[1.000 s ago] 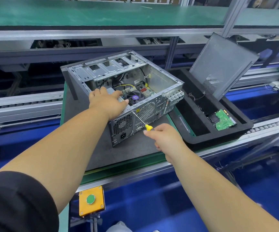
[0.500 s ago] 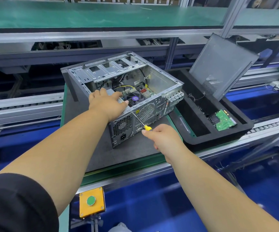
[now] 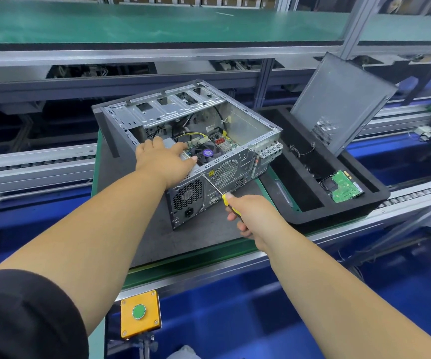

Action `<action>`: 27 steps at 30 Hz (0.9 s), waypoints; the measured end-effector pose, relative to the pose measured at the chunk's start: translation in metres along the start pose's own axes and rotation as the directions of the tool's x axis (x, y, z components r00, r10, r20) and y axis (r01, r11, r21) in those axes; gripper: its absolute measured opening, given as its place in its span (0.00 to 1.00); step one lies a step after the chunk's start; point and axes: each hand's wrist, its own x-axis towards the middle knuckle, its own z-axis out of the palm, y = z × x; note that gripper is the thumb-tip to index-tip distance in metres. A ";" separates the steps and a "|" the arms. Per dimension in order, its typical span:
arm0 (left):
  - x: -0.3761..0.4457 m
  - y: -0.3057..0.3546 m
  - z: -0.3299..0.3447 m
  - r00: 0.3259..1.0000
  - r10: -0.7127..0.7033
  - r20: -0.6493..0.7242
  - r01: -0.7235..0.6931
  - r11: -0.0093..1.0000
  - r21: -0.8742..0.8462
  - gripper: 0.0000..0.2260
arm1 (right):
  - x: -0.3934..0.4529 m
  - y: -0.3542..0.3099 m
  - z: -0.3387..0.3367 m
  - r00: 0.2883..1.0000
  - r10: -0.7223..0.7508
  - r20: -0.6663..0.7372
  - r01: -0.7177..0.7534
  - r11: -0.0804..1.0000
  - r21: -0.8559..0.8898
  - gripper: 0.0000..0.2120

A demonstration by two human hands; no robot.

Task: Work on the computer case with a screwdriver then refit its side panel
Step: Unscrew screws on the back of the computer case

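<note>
the computer case (image 3: 209, 141) lies on its side on a dark mat (image 3: 204, 234) on the desk (image 3: 183, 263), its open side facing up and its rear panel turned toward the person. the left hand (image 3: 164, 161) rests flat on the case's upper near edge, fingers (image 3: 157, 142) spread and reaching over the rim into the interior, gripping nothing. the right hand (image 3: 250, 213) is closed around the yellow handle of the screwdriver (image 3: 217, 187), its fingers wrapped tight; the thin metal shaft slants up and to the left, with the tip meeting the rear panel near the top edge, just left of the round fan grille. the side panel (image 3: 338, 99) is off the case, standing tilted at the far end of a black foam tray (image 3: 338, 216) just right of the case. in that tray's near right compartment lies a hard drive (image 3: 344, 187) with its green circuit board up. a yellow box with a green button (image 3: 139, 312) sits below the desk's front edge.
</note>
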 end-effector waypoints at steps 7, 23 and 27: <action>0.000 0.000 0.000 1.000 0.000 -0.008 0.000 1.000 0.002 0.27 | 0.011 0.017 -0.002 0.948 -0.269 -0.171 0.228 0.947 -0.227 0.17; 0.002 -0.001 0.003 1.000 0.004 -0.021 -0.004 1.000 0.003 0.27 | 0.003 0.009 -0.001 0.953 -0.265 -0.147 0.228 0.946 -0.231 0.20; 0.002 -0.001 0.003 1.000 0.004 -0.023 -0.004 1.000 0.005 0.28 | 0.005 -0.002 0.007 0.999 0.040 -0.037 -0.042 0.998 -0.048 0.25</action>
